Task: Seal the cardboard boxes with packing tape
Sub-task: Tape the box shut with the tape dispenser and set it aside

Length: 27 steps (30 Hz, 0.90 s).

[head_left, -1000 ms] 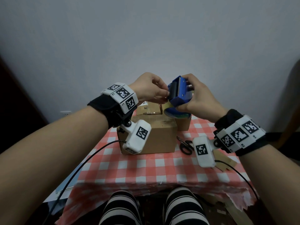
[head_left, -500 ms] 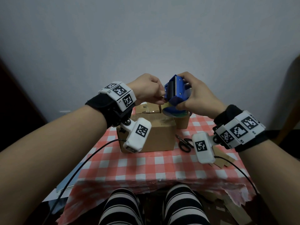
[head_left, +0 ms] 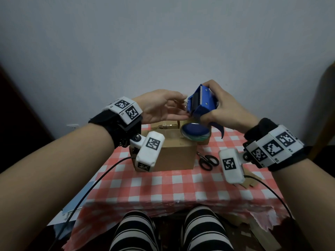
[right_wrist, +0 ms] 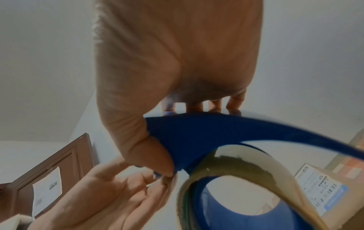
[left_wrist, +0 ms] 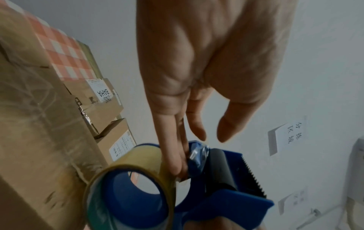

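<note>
Holding the blue tape dispenser (head_left: 202, 103) up in my right hand (head_left: 226, 113), fingers wrapped round its frame, I keep the toothed blade turned toward me and the roll hanging below, so the loose tape end is within reach. My left hand (head_left: 159, 110) comes in with straight fingers (left_wrist: 173, 155), their tips at the crinkled tape by the roller; whether they actually pinch it I cannot tell. The nearest cardboard box (head_left: 174, 153) sits under my hands, mid-bench, flaps down, ready for taping. Smaller boxes (head_left: 164, 125) stand behind it toward the far edge. Scissors (head_left: 207, 160) lie just right of the box on the checked cloth.
</note>
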Available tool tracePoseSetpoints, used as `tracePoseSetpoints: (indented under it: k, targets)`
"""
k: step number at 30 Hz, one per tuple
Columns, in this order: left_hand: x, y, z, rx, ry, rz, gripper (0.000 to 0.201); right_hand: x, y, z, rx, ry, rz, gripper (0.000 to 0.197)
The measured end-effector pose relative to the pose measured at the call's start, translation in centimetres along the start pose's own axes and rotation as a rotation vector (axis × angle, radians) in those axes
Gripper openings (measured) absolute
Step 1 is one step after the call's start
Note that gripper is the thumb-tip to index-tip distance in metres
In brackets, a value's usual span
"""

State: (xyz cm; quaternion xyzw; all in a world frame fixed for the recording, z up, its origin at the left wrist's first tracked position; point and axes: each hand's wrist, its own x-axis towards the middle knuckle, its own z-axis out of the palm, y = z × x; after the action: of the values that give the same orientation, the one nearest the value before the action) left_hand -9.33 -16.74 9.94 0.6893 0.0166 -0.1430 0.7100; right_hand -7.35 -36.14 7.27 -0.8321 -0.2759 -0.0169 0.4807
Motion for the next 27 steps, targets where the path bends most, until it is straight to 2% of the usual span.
tracePoseSetpoints:
  k: [7,14,18,22,27]
  targets:
    - [0.3,0.1,-0.1,0.153,0.035,0.009,0.015,-0.2,0.0,0.0,-0.008,-0.014,0.006,0.064]
    - [0.5,0.2,-0.7,0.129,0.133,0.057,0.023,-0.6,0.0,-0.6,-0.037,-0.024,0.056,0.061]
    - [0.2,0.2,-0.9,0.152,0.071,0.005,0.007,-0.9,0.0,-0.9,-0.011,-0.039,0.083,0.058]
    - [0.2,-0.5,0.3,0.182,-0.002,-0.045,0.029,-0.7,-0.3,-0.6,-0.017,-0.081,0.086,0.059]
    - [0.0,-0.7,0.7,0.169,0.003,-0.061,0.013,-0.8,-0.5,-0.4,-0.082,-0.121,0.078,0.059]
